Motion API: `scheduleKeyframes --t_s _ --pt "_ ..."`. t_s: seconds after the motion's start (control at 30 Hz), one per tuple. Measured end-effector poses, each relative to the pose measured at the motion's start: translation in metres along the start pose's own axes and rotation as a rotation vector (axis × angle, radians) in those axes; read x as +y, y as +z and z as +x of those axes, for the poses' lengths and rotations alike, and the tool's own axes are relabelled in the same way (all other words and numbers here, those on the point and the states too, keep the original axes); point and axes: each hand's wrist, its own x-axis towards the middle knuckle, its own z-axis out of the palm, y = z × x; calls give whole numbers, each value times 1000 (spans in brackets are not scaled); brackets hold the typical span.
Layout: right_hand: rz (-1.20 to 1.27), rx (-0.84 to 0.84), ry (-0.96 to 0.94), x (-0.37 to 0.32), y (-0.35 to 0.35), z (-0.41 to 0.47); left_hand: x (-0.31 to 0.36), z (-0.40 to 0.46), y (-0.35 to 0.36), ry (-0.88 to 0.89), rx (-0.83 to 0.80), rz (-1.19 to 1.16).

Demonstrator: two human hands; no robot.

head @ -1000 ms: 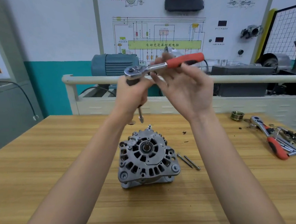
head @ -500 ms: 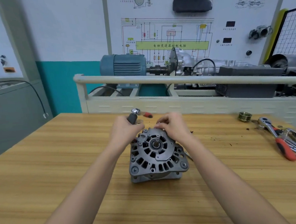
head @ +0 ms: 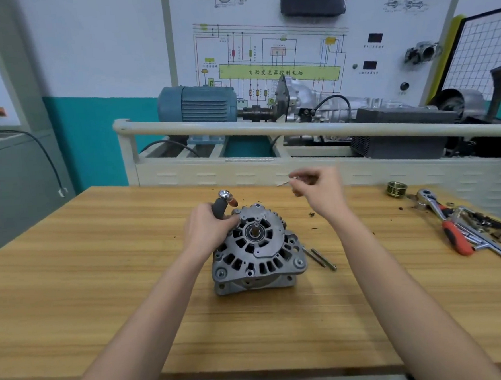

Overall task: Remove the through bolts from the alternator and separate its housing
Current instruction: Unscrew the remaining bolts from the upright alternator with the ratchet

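The grey alternator (head: 256, 248) stands on the wooden table (head: 102, 289) with its slotted front housing and shaft facing up. My left hand (head: 207, 231) rests against its upper left edge and grips the dark socket stem of a ratchet (head: 225, 196), whose red handle points away from me. My right hand (head: 320, 193) is raised behind and to the right of the alternator. It pinches a small, blurred silvery piece that looks like a through bolt (head: 293, 181). Two removed bolts (head: 319, 257) lie on the table just right of the housing.
A grooved pulley (head: 397, 188) sits at the back right. A second red-handled ratchet (head: 454, 232) and loose tools lie by the right edge. A cream rail (head: 268, 129) with a motor rig runs behind the table. Small dark debris dots the wood.
Both hands came down from holding the ratchet in the air to the alternator. The right hand has since lifted away up and right, pinching the small piece.
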Motion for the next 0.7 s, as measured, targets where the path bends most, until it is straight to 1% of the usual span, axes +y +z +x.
scheduleKeyframes --t_s 0.13,0.23,0.3,0.4,0.47,0.53,0.7 --pt "-74 56 288 76 -1 -21 -2 -4 0 28 19 -2" --pt "-146 147 401 120 -4 -38 -2 -7 1 41 56 -20" --pt "-208 123 429 138 -6 -47 -3 -9 2 52 62 -22" --pt "-229 74 415 151 -7 -56 -4 -8 0 46 36 -60" --pt "-237 59 399 152 -7 -57 -5 -6 -4 -2 -22 -157" --pt "-248 50 389 152 -5 -59 -7 -6 -7 -51 -64 -308" --pt "-276 37 387 149 -5 -58 -14 -14 -17 -94 5 -484"
